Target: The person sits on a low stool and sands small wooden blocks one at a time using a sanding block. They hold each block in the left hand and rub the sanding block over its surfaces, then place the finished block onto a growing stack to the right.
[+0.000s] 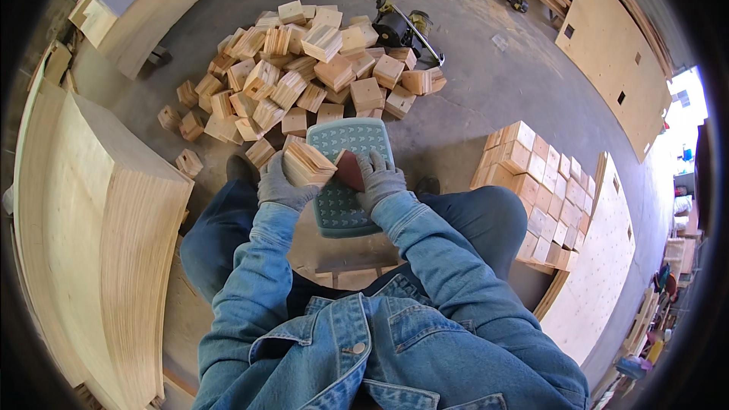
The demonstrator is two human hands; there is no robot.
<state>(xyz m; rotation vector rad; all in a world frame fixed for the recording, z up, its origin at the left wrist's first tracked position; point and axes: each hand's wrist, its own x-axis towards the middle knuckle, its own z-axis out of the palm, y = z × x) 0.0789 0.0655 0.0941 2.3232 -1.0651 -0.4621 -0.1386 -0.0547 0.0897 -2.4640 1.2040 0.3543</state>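
Over a teal plastic step stool (351, 218) between my knees, my gloved left hand (286, 186) grips a wooden block (307, 164) with layered grain on its side. The block is tilted, one flat face toward the upper left. In my gloved right hand (377, 181) is a dark red sanding block (348, 170), its edge close to the wooden block's right end. Whether the two touch I cannot tell. My right palm hides part of the sanding block.
Ahead lies a loose heap of wooden blocks (304, 68), with a black and yellow power tool (395, 29) behind it. Stacked blocks (539, 197) stand in rows at my right, beside a plywood sheet (596, 273). A tall plywood stack (114, 205) rises on my left.
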